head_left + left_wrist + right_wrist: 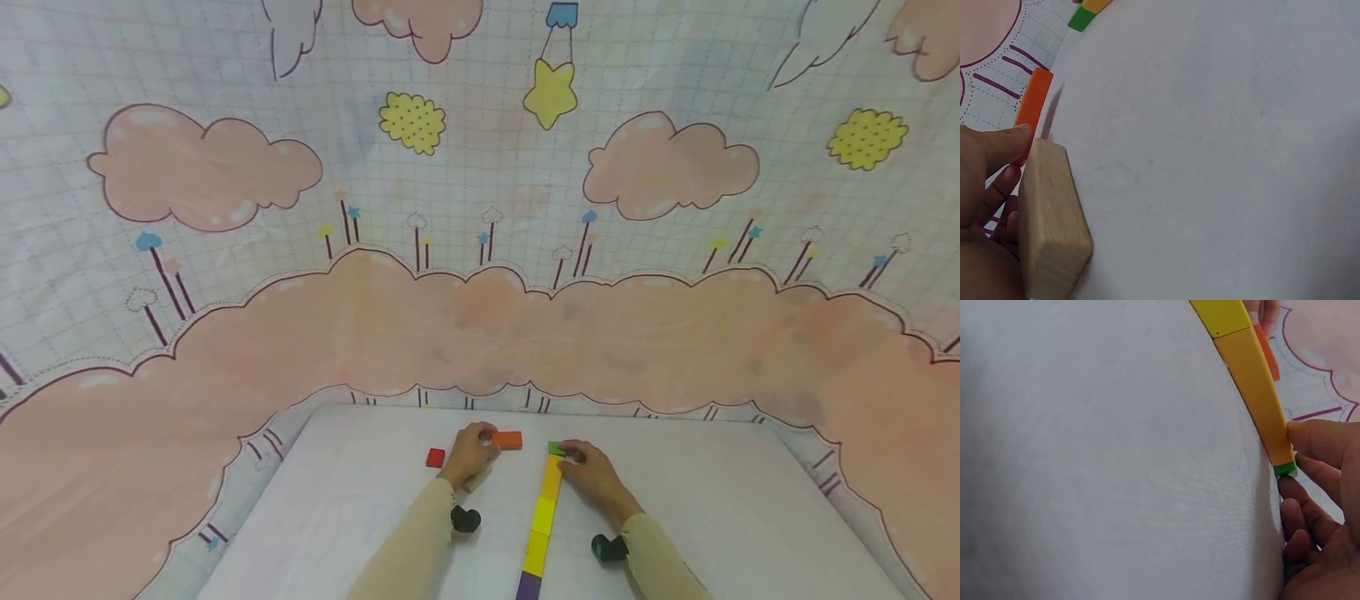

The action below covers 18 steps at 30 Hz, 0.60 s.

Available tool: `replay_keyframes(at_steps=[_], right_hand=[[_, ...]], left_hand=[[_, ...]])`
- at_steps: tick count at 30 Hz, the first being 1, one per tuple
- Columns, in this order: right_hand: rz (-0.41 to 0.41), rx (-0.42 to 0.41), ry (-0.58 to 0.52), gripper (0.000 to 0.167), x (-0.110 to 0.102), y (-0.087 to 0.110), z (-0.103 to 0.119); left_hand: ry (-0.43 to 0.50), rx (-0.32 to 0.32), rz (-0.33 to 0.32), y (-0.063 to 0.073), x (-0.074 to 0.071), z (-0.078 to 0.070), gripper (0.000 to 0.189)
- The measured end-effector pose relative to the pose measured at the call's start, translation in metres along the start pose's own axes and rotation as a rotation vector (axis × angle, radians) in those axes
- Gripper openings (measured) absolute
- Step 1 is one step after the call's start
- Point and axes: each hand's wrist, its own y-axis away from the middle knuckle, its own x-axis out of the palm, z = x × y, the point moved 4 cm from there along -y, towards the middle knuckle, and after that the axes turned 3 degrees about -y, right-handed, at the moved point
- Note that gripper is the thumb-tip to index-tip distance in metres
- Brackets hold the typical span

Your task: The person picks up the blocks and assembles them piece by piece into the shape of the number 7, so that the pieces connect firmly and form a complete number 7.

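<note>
In the head view my left hand (471,454) pinches the end of an orange block (507,440) between thumb and fingers. The left wrist view shows that orange block (1036,97) standing on its narrow side. A plain wooden block (1054,212) lies beside the left palm. My right hand (597,479) is at the far end of a row of blocks, its fingers round the small green block (556,447). Its thumb touches the side of the amber block (1254,387) joined to the green one. Fingertips partly hide the green block (1285,469) in the right wrist view.
Toward me the row continues with yellow blocks (543,515) and a purple block (529,587) at the frame's bottom edge. A small red block (435,457) lies left of my left hand. The white table (360,500) ends at a patterned cloth backdrop (480,333).
</note>
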Motion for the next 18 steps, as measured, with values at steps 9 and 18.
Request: replay_keyframes(at_steps=[9,18], right_hand=[[0.007,-0.005,-0.003,0.036,-0.002,-0.003,-0.002],[-0.003,0.005,0.010,0.035,0.000,-0.002,-0.001]], left_hand=[[0.033,-0.025,-0.012,0.007,-0.007,-0.009,0.031],[0.046,-0.016,-0.029,0.013,-0.012,-0.010,0.032]])
